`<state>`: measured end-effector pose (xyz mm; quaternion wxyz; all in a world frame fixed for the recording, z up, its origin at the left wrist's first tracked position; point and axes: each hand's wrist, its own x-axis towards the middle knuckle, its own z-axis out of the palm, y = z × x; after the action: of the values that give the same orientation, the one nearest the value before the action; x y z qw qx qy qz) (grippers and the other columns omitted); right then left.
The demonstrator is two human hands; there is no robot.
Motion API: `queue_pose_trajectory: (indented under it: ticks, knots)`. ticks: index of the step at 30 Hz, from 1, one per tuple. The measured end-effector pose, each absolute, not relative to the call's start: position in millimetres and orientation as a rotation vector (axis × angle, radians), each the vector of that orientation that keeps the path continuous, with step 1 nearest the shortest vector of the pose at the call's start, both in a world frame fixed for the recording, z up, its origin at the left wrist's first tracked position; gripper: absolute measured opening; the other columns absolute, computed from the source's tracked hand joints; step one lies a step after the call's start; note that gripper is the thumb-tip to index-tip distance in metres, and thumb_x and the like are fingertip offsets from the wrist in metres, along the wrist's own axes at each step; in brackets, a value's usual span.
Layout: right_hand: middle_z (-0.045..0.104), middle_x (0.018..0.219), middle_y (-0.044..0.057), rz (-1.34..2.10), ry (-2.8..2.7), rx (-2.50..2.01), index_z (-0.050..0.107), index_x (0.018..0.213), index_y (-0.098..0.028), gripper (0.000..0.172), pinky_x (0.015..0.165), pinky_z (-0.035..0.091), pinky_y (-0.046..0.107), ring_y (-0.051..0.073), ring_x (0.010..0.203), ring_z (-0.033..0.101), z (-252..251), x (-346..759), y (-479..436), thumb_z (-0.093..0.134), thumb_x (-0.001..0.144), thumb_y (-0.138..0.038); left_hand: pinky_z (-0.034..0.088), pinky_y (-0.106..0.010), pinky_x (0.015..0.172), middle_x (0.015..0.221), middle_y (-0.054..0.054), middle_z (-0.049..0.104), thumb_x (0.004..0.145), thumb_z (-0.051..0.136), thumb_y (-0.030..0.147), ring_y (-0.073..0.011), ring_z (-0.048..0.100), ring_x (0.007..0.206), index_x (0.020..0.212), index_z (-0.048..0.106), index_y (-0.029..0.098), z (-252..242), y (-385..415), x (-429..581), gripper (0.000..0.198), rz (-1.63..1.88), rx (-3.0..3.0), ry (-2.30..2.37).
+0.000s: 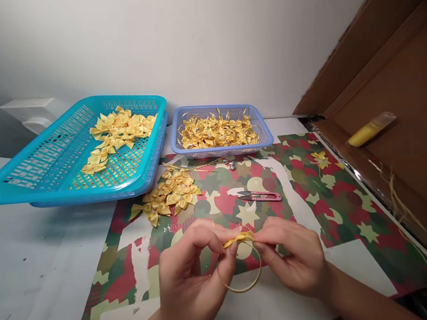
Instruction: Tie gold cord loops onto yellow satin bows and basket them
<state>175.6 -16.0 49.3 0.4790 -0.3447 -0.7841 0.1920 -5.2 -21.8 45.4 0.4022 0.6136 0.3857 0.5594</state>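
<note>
The left hand (191, 271) is gripping the yellow bow (244, 237) between its closed fingers, while the right hand (296, 255) is pinching at the bow's 3 o'clock end; the fingertips are partly hiding what lies between them. The bow is sitting low in the middle of the view, just above the surface, showing a satin sheen, a puffed, folded middle and a slim, edge-on shape. A thin golden cord loop (243, 290) is hanging toward 6 o'clock, rounding into a near circle.

From the bow, pink-handled snips (265, 196) are lying at 1 o'clock, and a loose heap of yellow bows (177, 190) is spreading at 10. Gold cords (197, 168) are resting at 11, with silver bells (232, 165) lying at 12. Farther toward 12, a periwinkle basket (222, 152) is holding bows with gold loops and bells. Beyond the heap at 10, a turquoise basket (70, 194) is holding plain bows. At 2 o'clock, 1 bow with trailing thread (320, 157) is lying on the patterned surface (297, 172), and a yellow-filled tube (370, 130) is resting against brown cardboard (411, 78).
</note>
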Motion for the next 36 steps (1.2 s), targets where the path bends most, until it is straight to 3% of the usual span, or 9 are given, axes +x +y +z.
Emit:
queue_pose_trajectory:
  ticks: [14,36]
  knots:
    - [0.058,0.058,0.0,0.496,-1.918,-0.84,0.062,0.093,-0.018,0.021,0.047,0.041,0.024,0.012,0.051,0.046,49.1,176.8,-16.6,0.052,0.084,-0.002,0.052,-0.033,0.074,0.088,0.0,0.072,0.073,0.064,-0.005,-0.0164,0.065,0.079,0.081,0.053,0.024,42.4,-22.3,-7.6,0.032,1.413,1.708,0.953]
    - [0.057,0.059,0.0,0.505,-1.902,-0.83,0.061,0.091,-0.017,0.019,0.048,0.04,0.024,0.011,0.052,0.044,46.9,175.3,-17.6,0.052,0.083,-0.002,0.055,-0.031,0.07,0.085,-0.002,0.073,0.071,0.063,-0.007,-0.0153,0.065,0.076,0.077,0.053,0.02,43.9,-18.5,-6.3,0.029,1.475,1.816,0.899]
